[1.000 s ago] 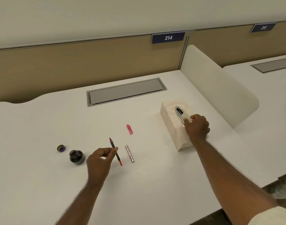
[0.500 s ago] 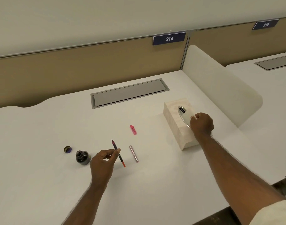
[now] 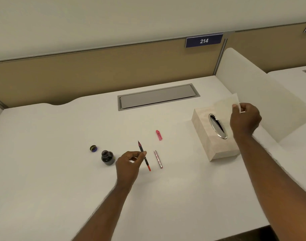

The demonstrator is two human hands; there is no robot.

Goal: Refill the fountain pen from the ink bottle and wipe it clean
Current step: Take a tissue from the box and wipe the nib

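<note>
Refilling looks done, I judge; wiping has not started. My left hand [image 3: 129,162] pinches the pen section [image 3: 144,154] just right of the uncapped ink bottle [image 3: 107,157], dark ink inside. Far right, my right hand [image 3: 244,119] pinches a tissue [image 3: 226,106] above the tissue box [image 3: 216,146]. Barrel [image 3: 158,159] and cap [image 3: 158,135] lie unassembled.

Even, soft overhead light; faint shadows on desk [image 3: 44,171]; slight overall softness; wide-angle bending at edges.

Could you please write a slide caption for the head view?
Left hand holds the fountain pen beside the open ink bottle; right hand lifts a tissue above the tissue box.
</note>
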